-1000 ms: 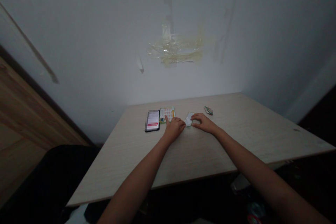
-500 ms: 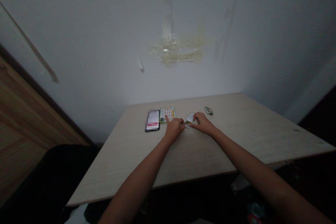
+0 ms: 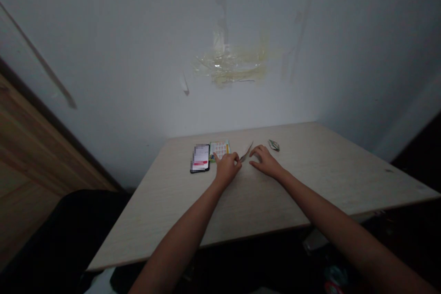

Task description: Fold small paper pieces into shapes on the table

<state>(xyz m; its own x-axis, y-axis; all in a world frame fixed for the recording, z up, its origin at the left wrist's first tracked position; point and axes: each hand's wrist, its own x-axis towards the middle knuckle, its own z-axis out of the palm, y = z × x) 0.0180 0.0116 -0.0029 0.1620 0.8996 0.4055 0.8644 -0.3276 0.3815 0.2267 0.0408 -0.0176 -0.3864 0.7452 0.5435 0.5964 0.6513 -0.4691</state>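
Note:
A small folded piece of paper (image 3: 246,150) stands tilted between my hands, seen nearly edge-on. My left hand (image 3: 227,166) pinches its lower end between thumb and fingers. One finger of that hand stretches out over a printed sheet (image 3: 221,147) with rows of small pictures and a green edge. Just right of the folded paper, my right hand (image 3: 264,161) has its thumb and forefinger apart, with a gap between them and the paper. Beyond the right hand lies another small folded paper (image 3: 274,145), with green and white print.
A phone (image 3: 200,158) with a lit, partly blurred screen lies left of the printed sheet. The pale wooden table (image 3: 165,206) meets a wall (image 3: 138,55) bearing old tape (image 3: 237,66). A dark chair-like shape (image 3: 79,229) is at the lower left.
My right hand has let go of the folded paper, its fingers parting. The paper has turned from showing its face to nearly edge-on, still in my left hand.

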